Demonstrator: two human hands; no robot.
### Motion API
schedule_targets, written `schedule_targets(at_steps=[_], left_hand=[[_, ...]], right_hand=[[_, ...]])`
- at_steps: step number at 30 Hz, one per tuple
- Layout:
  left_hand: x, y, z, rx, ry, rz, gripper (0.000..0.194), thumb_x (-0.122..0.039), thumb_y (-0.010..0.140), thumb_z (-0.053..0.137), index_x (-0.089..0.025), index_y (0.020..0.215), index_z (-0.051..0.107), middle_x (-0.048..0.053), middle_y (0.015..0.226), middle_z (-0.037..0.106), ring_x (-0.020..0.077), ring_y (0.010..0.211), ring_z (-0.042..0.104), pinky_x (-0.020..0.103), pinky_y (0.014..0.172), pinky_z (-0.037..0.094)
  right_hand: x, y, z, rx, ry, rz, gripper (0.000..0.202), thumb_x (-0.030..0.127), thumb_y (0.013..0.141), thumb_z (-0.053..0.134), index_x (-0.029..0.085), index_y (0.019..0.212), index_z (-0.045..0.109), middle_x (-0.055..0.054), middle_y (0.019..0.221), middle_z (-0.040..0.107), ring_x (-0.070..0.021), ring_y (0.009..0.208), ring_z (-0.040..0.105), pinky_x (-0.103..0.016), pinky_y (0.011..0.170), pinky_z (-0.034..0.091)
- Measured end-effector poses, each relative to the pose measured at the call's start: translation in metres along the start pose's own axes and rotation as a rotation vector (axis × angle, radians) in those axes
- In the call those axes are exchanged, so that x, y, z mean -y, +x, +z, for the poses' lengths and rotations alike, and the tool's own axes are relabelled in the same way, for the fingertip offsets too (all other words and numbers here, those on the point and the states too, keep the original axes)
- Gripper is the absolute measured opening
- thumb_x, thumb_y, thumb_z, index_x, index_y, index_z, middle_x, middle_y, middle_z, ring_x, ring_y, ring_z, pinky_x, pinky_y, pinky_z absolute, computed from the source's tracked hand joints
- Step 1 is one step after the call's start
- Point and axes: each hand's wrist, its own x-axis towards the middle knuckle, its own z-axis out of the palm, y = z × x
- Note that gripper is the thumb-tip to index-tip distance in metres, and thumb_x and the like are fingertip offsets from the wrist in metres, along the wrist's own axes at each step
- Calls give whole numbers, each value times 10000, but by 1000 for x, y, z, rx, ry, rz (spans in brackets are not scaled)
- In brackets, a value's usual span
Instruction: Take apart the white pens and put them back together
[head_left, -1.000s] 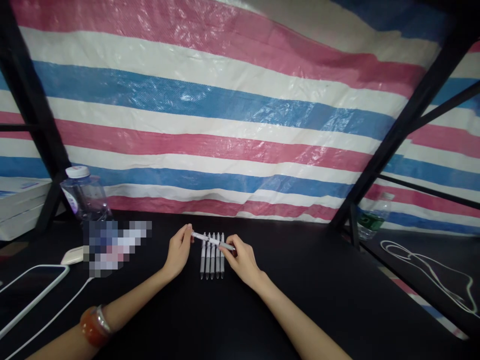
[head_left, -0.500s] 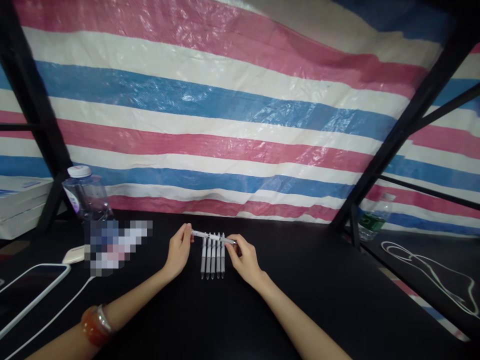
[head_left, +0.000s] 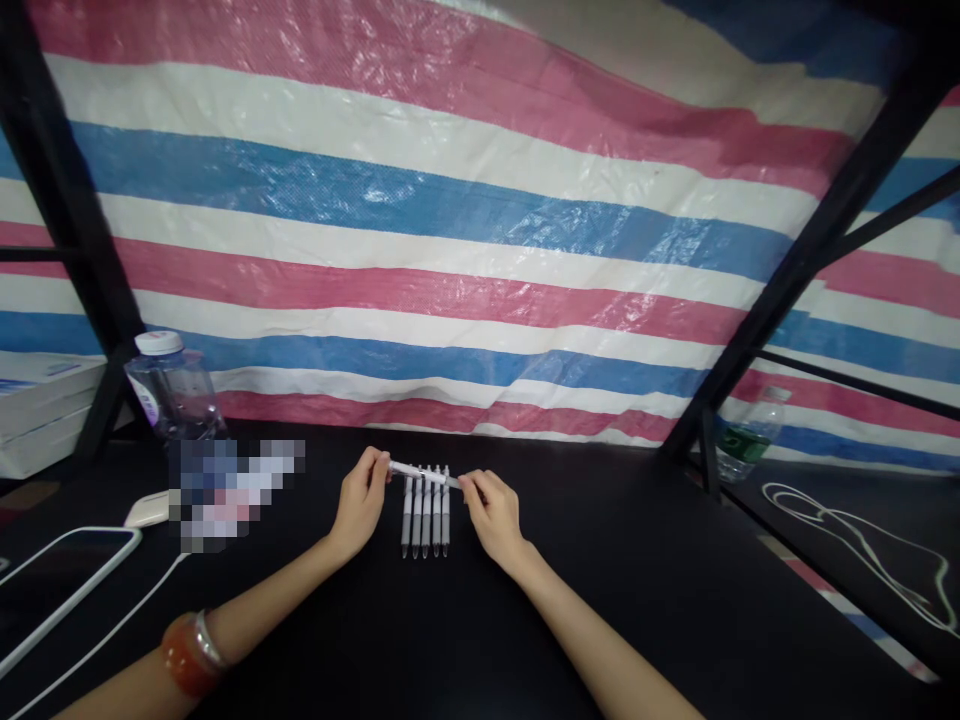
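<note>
A clear plastic bottle with a white cap stands near stacked books and a phone. Behind, a striped plastic sheet hangs in red, white and blue.

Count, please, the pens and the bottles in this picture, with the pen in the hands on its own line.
Pens in the row: 5
Held pen, between left hand and right hand: 1
Bottles: 2 (left bottle, right bottle)
Total: 8
</note>
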Motion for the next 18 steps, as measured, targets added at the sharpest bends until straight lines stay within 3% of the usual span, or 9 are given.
schedule_targets(at_steps=[2, 5, 10, 18], left_hand=[[0, -1, 1, 4, 13, 16, 301, -392, 906, 358, -201, 684, 426, -54, 599, 429, 107, 558, 423, 218, 572, 335], [-1, -2, 2, 21, 22, 58, 274, -375, 902, 369, -199, 708, 449, -49, 612, 447, 111, 579, 446, 219, 587, 351], [-2, -3, 1, 79, 19, 143, 229, -343, 895, 396, -193, 766, 511, -26, 663, 497, 122, 634, 482, 230, 632, 383], [-2, -7, 0, 216, 50, 280, 196, -332, 870, 458, -192, 813, 583, 43, 812, 619, 169, 785, 561, 295, 763, 423]], right_hand=[[3, 2, -2, -43, -65, -68, 230, 349, 892, 475, 180, 947, 621, -44, 791, 637, -159, 732, 554, -264, 685, 399], [7, 3, -2, -61, -159, -208, 283, 299, 875, 518, 190, 1130, 572, -75, 968, 648, -199, 901, 558, -326, 792, 392], [7, 2, 4, -20, -179, -369, 286, 143, 900, 437, 212, 1134, 584, -65, 1005, 657, -170, 932, 578, -323, 799, 401], [5, 0, 5, 12, -137, -348, 426, 104, 888, 380, 254, 1271, 492, -81, 1018, 625, -198, 914, 583, -359, 811, 470]])
